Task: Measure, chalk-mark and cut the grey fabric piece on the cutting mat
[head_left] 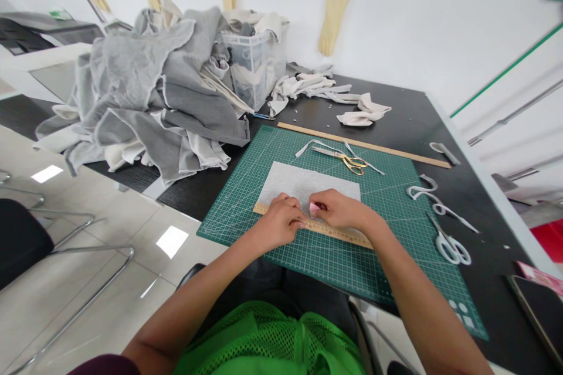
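Observation:
A grey piece of fabric [308, 180] lies flat on the green cutting mat [246, 181]. Across its near edge runs a short wooden ruler [338, 232]. My left hand [284, 220], fingers bent and close together, grips and presses the ruler near its middle. Just right of it, my right hand [336, 209] is closed in a pinch around a small pink piece [314, 207] that looks like tailor's chalk, over the fabric beside the ruler. Beyond the fabric rest gold-handled scissors [347, 159] among thin fabric strips.
A large heap of grey cloth [132, 82] and a clear plastic bin [253, 64] of cloth stand at the back left. A long wooden ruler [365, 144] lies along the mat's far edge. White-handled scissors [451, 244] and a phone [539, 310] lie on the right.

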Available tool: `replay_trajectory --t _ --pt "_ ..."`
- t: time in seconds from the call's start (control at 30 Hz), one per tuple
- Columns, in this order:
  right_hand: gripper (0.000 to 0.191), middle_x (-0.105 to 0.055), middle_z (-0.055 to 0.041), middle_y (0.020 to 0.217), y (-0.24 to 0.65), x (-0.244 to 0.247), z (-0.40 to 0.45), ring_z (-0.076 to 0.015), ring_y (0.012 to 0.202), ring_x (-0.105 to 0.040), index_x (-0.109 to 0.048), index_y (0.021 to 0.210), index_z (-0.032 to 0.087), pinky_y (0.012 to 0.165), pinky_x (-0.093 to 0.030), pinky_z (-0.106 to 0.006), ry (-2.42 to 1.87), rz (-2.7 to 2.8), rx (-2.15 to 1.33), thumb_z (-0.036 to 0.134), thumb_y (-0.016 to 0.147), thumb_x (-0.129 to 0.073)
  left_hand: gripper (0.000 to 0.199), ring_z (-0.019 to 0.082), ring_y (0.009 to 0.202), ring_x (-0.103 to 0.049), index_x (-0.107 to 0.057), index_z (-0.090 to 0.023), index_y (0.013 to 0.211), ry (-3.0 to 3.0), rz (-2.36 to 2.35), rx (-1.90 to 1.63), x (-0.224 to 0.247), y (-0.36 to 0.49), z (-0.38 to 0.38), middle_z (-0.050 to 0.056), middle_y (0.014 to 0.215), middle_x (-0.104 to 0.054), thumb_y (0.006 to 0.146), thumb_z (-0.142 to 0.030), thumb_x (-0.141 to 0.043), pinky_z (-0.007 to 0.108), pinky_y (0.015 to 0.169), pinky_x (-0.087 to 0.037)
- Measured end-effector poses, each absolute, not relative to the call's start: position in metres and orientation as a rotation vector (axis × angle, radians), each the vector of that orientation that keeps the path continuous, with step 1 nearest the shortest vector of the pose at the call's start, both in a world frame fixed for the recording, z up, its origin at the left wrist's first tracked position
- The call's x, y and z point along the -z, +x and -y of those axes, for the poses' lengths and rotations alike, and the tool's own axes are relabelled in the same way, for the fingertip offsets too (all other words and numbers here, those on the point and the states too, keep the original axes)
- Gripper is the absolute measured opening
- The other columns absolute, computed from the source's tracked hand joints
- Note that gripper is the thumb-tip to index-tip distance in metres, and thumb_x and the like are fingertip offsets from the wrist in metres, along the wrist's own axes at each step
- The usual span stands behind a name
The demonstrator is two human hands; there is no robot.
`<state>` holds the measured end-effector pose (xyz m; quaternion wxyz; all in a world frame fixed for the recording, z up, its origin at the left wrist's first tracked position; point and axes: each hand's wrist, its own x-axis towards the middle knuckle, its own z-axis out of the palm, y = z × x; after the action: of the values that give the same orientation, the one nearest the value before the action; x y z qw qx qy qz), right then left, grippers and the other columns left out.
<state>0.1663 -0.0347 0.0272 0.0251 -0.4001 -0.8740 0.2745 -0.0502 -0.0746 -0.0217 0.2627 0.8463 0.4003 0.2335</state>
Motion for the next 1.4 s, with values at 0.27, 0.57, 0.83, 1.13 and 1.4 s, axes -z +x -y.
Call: replay_trajectory --t 0.27,0.57,0.83,1.13,1.4 --pt "0.015 -0.06 -0.0007 0.065 0.167 -0.024 0.034 -0.0161 0.062 -0.05 -0.064 0.076 0.019 0.059 -0.03 -0.028 -1.26 2.692 -0.828 0.016 0.088 -0.055 0.014 0.023 0.1 -0.053 -0.08 -0.026 0.092 2.289 -1.075 -0.657 0.023 -0.05 0.075 0.004 0.094 -0.067 0.089 -0.02 -0.068 0.037 0.092 -0.042" --pt "0.014 -0.058 0.0006 0.064 0.166 -0.024 0.034 -0.0156 0.061 -0.05 -0.062 0.073 0.019 0.059 -0.03 -0.028 -1.251 2.691 -0.85 0.016 0.085 -0.057 0.011 0.024 0.1 -0.053 -0.079 -0.025 0.087 2.298 -1.084 -0.647 0.023 -0.051 0.074 0.004 0.094 -0.067 0.089 -0.02 -0.069 0.037 0.093 -0.042" --pt "0.013 -0.059 0.001 0.064 0.172 -0.025 0.031 -0.0163 0.063 -0.053 -0.062 0.076 0.02 0.06 -0.033 -0.027 -1.289 2.638 -0.898 0.018 0.087 -0.056 0.008 0.023 0.097 -0.054 -0.079 -0.024 0.089 2.29 -1.057 -0.723 0.031 -0.051 0.073 0.004 0.093 -0.068 0.086 -0.019 -0.073 0.037 0.09 -0.044" --pt "0.018 -0.057 0.0007 0.076 0.184 -0.02 0.018 -0.0166 0.066 -0.051 -0.062 0.095 0.021 0.061 -0.038 -0.028 -1.182 2.376 -0.919 0.035 0.1 -0.051 0.007 0.023 0.096 -0.054 -0.079 -0.023 0.088 2.273 -1.065 -0.708 0.029 -0.052 0.072 0.004 0.092 -0.069 0.086 -0.02 -0.073 0.037 0.09 -0.043" --pt "0.021 -0.062 -0.0023 0.078 0.193 -0.003 0.003 -0.0204 0.073 -0.061 -0.057 0.092 0.022 0.062 -0.05 -0.032 -1.269 1.86 -1.291 0.042 0.094 -0.062 0.007 0.023 0.096 -0.053 -0.078 -0.023 0.088 2.29 -1.115 -0.689 0.022 -0.053 0.077 0.004 0.091 -0.068 0.083 -0.022 -0.073 0.037 0.088 -0.042"
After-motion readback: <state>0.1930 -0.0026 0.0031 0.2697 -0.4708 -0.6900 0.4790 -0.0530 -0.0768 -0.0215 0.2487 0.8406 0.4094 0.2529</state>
